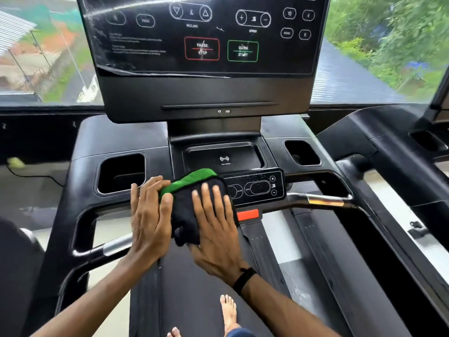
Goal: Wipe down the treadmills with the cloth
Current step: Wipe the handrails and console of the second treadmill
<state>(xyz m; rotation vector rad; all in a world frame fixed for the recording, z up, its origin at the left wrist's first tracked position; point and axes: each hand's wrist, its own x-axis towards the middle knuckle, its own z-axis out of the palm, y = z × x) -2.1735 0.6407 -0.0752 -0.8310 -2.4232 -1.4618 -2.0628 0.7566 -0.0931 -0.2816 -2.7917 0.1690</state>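
We see cloth [194,205], black with green edge, on lower control panel [255,188] of treadmill [121,142]. Right hand [213,227] flat on cloth, fingers straight, pressing. Left hand [149,215] beside it, fingers straight, thumb touching cloth's left edge.

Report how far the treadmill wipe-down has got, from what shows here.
Done: nothing can be confirmed; the large black upper console screen carries streaks. In hand: the right hand presses the folded black and green cloth flat on the small lower control panel, while the left hand steadies the cloth's edge. Left: the panel's uncovered half shows specks, and the neighbouring black treadmill is untouched.
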